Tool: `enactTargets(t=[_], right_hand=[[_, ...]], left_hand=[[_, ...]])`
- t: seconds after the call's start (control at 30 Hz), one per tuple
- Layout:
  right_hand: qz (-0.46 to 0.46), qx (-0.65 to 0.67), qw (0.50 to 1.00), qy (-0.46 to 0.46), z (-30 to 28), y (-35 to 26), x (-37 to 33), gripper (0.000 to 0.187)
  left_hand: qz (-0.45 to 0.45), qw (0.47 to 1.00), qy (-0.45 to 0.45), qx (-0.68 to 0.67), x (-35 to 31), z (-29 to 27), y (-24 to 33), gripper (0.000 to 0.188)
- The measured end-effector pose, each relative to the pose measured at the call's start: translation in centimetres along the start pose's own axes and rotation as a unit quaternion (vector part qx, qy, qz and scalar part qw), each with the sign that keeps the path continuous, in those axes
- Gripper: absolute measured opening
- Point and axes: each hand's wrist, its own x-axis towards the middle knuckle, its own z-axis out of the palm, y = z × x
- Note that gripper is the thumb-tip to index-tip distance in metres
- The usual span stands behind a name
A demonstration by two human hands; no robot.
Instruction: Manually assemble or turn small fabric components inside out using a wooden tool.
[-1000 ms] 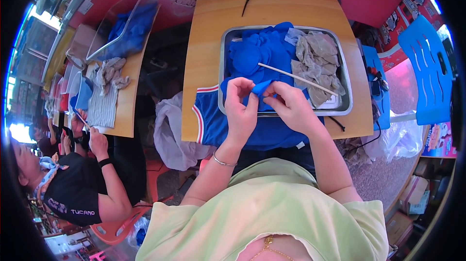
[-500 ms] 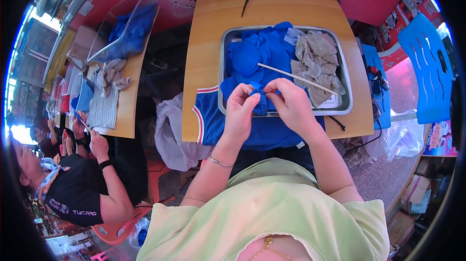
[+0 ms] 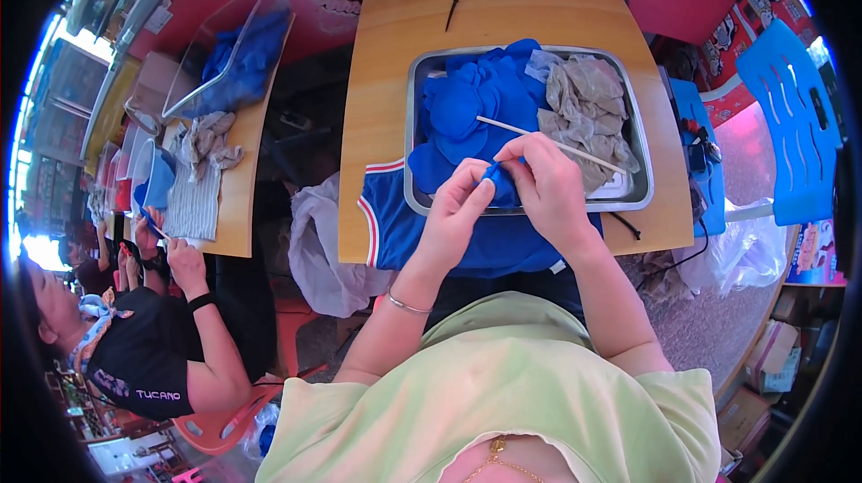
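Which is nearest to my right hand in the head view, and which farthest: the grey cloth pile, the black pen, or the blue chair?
1. Grey cloth pile, in the tray just beyond the right hand.
2. Black pen, at the table's far edge.
3. Blue chair, off the table, to the right.

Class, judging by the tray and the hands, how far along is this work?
Seemingly done: blue pieces heaped in the metal tray. In hand: left hand and right hand pinch a small blue piece. Possibly left: grey cloths.

Pale green short-sleeved top, thin bracelet on left wrist.
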Motion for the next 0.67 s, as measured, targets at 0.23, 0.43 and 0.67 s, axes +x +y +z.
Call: enactTargets(t=[0.23, 0.43, 0.67], right_hand=[[-0.043, -0.007, 0.999, -0.005, 0.1, 0.1, 0.3, 0.013], [0.056, 0.114, 0.992, -0.014, -0.9, -1.2, -0.7, 0.010], [0.054, 0.063, 0.997, -0.009, -0.7, -0.3, -0.9, 0.012]], left_hand=[[-0.023, 0.958, -0.010, -0.286, 0.0, 0.6, -0.5, 0.008], [-0.013, 0.971, 0.068, -0.229, 0.2, 1.1, 0.6, 0.004], [-0.093, 0.950, -0.033, -0.298, -0.2, -0.8, 0.5, 0.005]])
